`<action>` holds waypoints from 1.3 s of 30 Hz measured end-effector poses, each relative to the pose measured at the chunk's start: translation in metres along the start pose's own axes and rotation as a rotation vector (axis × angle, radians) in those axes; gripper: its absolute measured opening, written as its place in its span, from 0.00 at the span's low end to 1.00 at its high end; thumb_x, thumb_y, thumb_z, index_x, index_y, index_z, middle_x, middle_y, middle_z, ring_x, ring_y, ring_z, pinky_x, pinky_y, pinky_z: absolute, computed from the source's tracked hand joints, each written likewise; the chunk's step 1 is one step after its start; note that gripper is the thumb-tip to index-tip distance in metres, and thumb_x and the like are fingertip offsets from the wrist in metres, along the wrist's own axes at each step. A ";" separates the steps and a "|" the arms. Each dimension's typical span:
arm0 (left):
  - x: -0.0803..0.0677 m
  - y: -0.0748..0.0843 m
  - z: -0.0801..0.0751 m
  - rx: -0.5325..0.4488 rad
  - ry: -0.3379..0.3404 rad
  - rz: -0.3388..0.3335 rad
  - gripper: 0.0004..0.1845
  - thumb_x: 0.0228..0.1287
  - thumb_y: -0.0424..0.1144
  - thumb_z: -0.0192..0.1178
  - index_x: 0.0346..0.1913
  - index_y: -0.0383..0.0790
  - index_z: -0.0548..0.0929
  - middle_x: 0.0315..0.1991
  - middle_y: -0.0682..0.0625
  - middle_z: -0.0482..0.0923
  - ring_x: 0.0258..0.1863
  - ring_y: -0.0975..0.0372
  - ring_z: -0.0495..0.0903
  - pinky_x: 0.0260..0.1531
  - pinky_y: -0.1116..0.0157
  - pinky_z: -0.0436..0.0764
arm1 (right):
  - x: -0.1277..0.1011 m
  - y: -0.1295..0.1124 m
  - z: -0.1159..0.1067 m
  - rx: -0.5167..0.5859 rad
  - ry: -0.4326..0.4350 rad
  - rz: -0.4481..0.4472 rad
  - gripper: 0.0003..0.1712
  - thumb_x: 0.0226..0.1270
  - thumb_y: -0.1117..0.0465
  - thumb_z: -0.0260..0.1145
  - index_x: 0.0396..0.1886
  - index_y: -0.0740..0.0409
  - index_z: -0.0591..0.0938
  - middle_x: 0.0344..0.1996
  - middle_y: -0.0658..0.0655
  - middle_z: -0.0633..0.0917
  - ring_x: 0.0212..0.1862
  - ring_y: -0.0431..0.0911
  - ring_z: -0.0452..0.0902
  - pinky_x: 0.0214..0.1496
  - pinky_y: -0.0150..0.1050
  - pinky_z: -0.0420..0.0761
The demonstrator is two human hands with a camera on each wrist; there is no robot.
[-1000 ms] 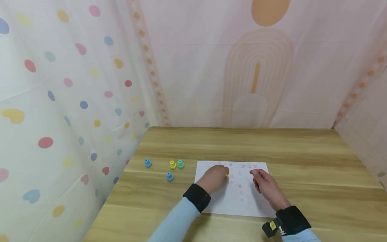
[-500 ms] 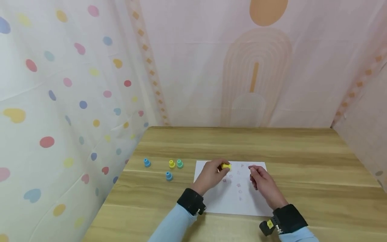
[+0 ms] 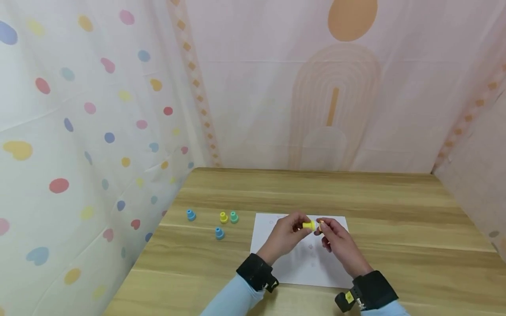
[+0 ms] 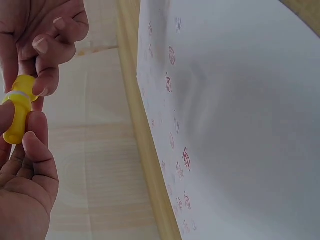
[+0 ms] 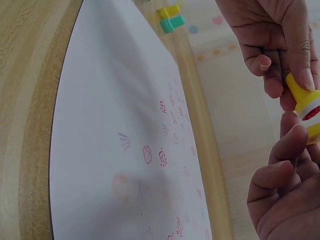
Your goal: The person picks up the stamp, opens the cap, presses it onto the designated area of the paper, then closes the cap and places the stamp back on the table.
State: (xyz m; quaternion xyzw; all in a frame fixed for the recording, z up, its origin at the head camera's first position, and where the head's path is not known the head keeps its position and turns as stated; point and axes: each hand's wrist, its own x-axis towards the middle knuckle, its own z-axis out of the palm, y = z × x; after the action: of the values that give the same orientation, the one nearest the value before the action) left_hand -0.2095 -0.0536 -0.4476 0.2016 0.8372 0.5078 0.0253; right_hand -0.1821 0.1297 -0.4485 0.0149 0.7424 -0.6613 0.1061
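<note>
My left hand (image 3: 287, 233) pinches a yellow toy stamp (image 3: 308, 225) sideways over the white paper (image 3: 332, 274). A red printing face (image 5: 313, 113) shows at the end of the stamp in the right wrist view. Facing it, a small yellow cap (image 5: 314, 132) sits between the fingers of my right hand (image 3: 343, 246). Cap and stamp end lie close together, nearly in line, and overlap in the left wrist view. Faint red and purple prints (image 4: 186, 159) of small figures and fans mark the sheet. Fingers hide part of the cap.
Left of the paper, several capped stamps stand on the wooden table (image 3: 379, 193): a blue one (image 3: 191, 214), a yellow one (image 3: 223, 217), a green one (image 3: 234, 217) and another blue one (image 3: 219, 233). A patterned curtain (image 3: 253, 87) hangs behind the table.
My left hand has lifted the yellow stamp off the paper, turned it sideways and brought it right to the cap. My right hand has shifted slightly left, still holding the cap.
</note>
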 end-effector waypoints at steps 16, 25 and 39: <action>-0.003 0.010 0.001 0.021 0.032 0.034 0.06 0.67 0.38 0.65 0.44 0.44 0.82 0.32 0.59 0.78 0.31 0.67 0.72 0.29 0.71 0.74 | 0.006 -0.001 0.007 -0.032 0.018 -0.061 0.18 0.79 0.53 0.54 0.55 0.62 0.77 0.40 0.57 0.81 0.38 0.48 0.69 0.41 0.38 0.73; -0.001 0.013 0.003 0.045 0.037 0.014 0.07 0.66 0.40 0.65 0.44 0.44 0.81 0.30 0.59 0.75 0.31 0.67 0.70 0.28 0.72 0.72 | 0.007 -0.005 0.004 -0.106 0.012 -0.064 0.20 0.79 0.50 0.54 0.53 0.63 0.77 0.37 0.56 0.81 0.38 0.48 0.69 0.40 0.40 0.69; 0.003 -0.007 -0.048 -0.054 0.210 -0.061 0.12 0.70 0.41 0.62 0.53 0.45 0.80 0.39 0.54 0.79 0.36 0.61 0.76 0.36 0.66 0.78 | 0.003 -0.008 -0.021 -0.401 0.022 -0.127 0.32 0.76 0.46 0.57 0.69 0.63 0.69 0.59 0.65 0.76 0.57 0.57 0.74 0.56 0.51 0.78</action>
State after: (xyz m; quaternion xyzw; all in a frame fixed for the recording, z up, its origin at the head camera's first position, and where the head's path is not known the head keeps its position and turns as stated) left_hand -0.2264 -0.0955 -0.4300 0.1211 0.8269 0.5476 -0.0419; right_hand -0.1893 0.1492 -0.4389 -0.0458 0.8597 -0.5055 0.0569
